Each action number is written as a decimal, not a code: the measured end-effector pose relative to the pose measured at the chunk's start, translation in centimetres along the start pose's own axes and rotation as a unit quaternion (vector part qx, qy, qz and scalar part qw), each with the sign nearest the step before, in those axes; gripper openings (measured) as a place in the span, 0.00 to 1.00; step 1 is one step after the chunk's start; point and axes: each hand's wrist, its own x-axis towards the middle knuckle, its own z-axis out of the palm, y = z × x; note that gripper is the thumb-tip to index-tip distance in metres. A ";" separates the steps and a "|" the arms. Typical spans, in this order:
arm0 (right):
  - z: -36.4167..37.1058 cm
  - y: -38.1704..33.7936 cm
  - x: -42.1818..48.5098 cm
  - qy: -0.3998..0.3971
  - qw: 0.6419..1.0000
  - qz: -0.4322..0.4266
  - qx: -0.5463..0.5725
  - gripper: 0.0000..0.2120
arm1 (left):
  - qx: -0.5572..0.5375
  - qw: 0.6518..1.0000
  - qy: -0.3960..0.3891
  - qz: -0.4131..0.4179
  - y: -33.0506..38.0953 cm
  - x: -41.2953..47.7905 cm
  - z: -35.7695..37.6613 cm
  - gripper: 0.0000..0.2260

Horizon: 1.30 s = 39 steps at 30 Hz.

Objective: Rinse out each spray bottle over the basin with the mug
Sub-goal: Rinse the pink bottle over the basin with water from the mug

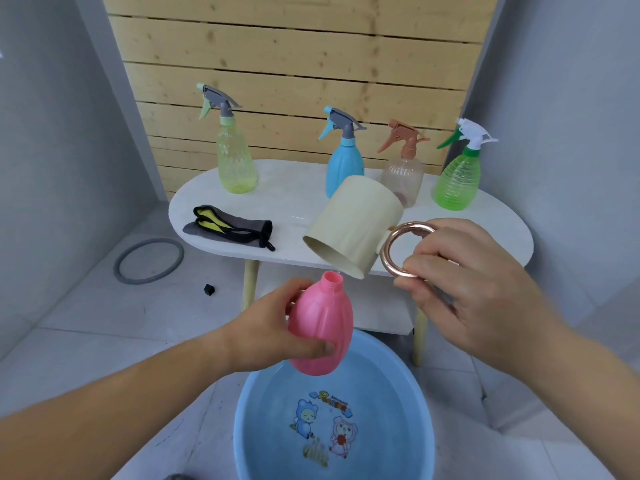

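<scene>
Item one: pink spray bottle (pixel 322 327), trigger head off, open neck pointing to 12 o'clock, held just below frame centre above the far rim of the basin. Left hand (pixel 273 327) wraps its body from the 9 o'clock side, fingers curled behind, thumb pressed across the lower front. Item two: cream mug (pixel 353 226), tipped with its mouth toward 7 o'clock, lower lip just above the bottle neck at its 1 o'clock; a thin trickle seems to pass from lip to neck, though it is too faint to confirm. Right hand (pixel 478 289), at 3 o'clock of the mug, pinches the copper ring handle (pixel 398 251) between thumb and curled fingers. Item three: pale blue basin (pixel 391 368), at 6 o'clock of the frame on the floor, holding water over a cartoon print on its bottom. Item four: white oval table (pixel 298 195), at 12 o'clock of the hands, carrying four upright capped spray bottles along its far edge: yellow-green bottle (pixel 236 161) at 10 o'clock, blue bottle (pixel 344 168) partly behind the mug, clear bottle (pixel 403 178) with orange-brown trigger just beside it, green bottle (pixel 457 181) at 2 o'clock. Grey and yellow cloth (pixel 228 226) lies near the table's front left edge. On the floor at 9 o'clock: grey ring (pixel 149 261) and a small black block (pixel 209 289).
</scene>
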 end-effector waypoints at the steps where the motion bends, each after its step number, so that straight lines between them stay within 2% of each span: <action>1: 0.2 -0.2 -0.1 0.003 0.999 0.029 0.018 0.13 | -0.004 1.000 0.003 0.000 0.0 0.0 -0.1 0.34; 3: 0.3 -0.9 -0.2 0.007 0.983 0.151 0.101 0.12 | -0.005 1.000 0.008 -0.004 0.2 0.0 -0.2 0.35; 4: 0.5 -1.1 -0.4 0.004 0.961 0.227 0.157 0.12 | -0.001 1.000 0.012 -0.007 0.2 0.0 -0.2 0.35; 6: 1.0 -1.5 -0.7 -0.013 0.895 0.369 0.248 0.12 | 0.008 1.000 0.018 -0.015 0.1 -0.2 -0.5 0.35; 8: 2.1 -1.5 -1.4 -0.027 0.818 0.475 0.322 0.16 | 0.012 0.999 0.023 -0.025 -0.3 -0.2 -0.8 0.34; 10: 3.5 -1.7 -2.5 -0.046 0.752 0.547 0.365 0.18 | 0.017 0.999 0.025 -0.035 -0.6 -0.2 -1.2 0.34; 14: 7.9 -1.6 -5.3 -0.135 0.658 0.626 0.398 0.16 | 0.015 0.998 0.031 -0.043 -0.9 -0.2 -1.2 0.33; 15: 9.3 -1.4 -6.2 -0.161 0.643 0.636 0.395 0.16 | 0.009 0.999 0.033 -0.040 -0.9 -0.1 -1.1 0.33; 21: 17.7 -0.2 -12.9 -0.276 0.610 0.680 0.300 0.16 | -0.019 0.999 0.033 -0.021 -1.3 -0.1 0.7 0.34; 25: 20.9 -0.5 -16.3 -0.331 0.616 0.674 0.238 0.14 | -0.033 0.999 0.015 -0.019 -2.2 -0.1 1.3 0.35; 31: 23.0 -0.8 -18.3 -0.402 0.630 0.637 0.189 0.16 | -0.039 0.999 -0.006 -0.027 -3.1 0.3 1.7 0.36; 39: 24.1 -0.9 -18.8 -0.436 0.624 0.626 0.169 0.16 | -0.054 0.998 0.011 -0.042 -3.7 1.1 1.7 0.34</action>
